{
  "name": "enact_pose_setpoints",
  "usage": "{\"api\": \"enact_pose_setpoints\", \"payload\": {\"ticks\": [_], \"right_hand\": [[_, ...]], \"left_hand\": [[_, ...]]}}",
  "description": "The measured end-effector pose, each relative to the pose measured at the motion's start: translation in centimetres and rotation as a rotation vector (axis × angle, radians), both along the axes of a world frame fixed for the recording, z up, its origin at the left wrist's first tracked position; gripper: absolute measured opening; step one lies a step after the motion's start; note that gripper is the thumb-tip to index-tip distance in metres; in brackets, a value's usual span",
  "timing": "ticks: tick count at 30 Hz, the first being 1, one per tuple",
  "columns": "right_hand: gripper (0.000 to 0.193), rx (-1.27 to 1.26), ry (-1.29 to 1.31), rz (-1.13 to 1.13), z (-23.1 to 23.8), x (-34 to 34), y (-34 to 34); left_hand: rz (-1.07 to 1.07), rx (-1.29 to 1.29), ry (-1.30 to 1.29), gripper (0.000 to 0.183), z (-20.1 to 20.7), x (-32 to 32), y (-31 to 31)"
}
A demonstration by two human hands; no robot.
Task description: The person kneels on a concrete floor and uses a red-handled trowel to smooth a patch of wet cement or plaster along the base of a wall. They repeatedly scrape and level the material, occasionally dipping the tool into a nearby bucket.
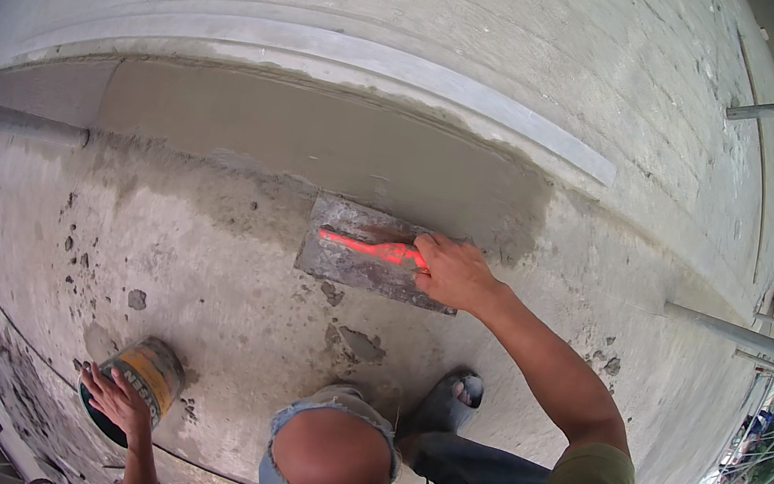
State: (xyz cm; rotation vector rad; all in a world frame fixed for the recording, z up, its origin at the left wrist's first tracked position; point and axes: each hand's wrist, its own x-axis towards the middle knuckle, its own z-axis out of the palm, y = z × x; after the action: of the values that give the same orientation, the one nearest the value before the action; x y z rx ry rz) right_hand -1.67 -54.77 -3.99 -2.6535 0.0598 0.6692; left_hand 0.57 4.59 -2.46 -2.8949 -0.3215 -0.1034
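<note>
Nearest, the person's bare knee showed through torn jeans, with a sandalled foot just beyond it on the concrete floor. At the floor's near left part, the left hand lay with fingers spread over the rim of a small round tin can that stood on the concrete. Farther on, dark mortar lumps lay scattered on the floor. Beyond them, the right hand was clenched around the orange handle of a flat steel trowel, whose blade rested against the damp grey strip where floor met wall. A pale straightedge lay along the wall above.
</note>
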Motion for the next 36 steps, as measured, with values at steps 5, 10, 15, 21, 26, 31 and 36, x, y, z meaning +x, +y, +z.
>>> {"api": "enact_pose_setpoints", "payload": {"ticks": [5, 10, 15, 21, 26, 31, 36], "right_hand": [[0.033, 0.074, -0.171, 0.037, -0.8, 4.3, 2.5], [0.036, -0.024, -0.260, -0.060, -2.6, 12.2, 1.8], [0.037, -0.102, -0.238, -0.024, -4.0, 18.7, 0.3], [0.037, -0.085, -0.253, -0.020, -5.8, 21.1, 0.3], [0.037, -0.088, -0.229, -0.017, -6.4, 22.1, 0.2], [0.038, -0.130, -0.201, 0.012, -6.5, 22.8, 0.0], [0.040, -0.107, -0.174, 0.014, -6.7, 22.9, -0.2]], "left_hand": [[-0.001, -0.036, -0.012, 0.064, -0.2, 0.1, -0.2], [0.021, -0.084, -0.013, 0.063, 0.1, 0.0, -0.9], [0.039, -0.102, 0.005, 0.062, 0.4, 0.0, -1.3], [0.058, -0.086, 0.015, 0.062, 0.3, 0.0, -1.0], [0.043, -0.103, 0.010, 0.064, 0.4, -0.1, -1.1], [0.059, -0.087, 0.031, 0.064, 0.5, -0.1, -1.2], [0.062, -0.078, 0.035, 0.064, 0.4, 0.0, -1.1]]}}
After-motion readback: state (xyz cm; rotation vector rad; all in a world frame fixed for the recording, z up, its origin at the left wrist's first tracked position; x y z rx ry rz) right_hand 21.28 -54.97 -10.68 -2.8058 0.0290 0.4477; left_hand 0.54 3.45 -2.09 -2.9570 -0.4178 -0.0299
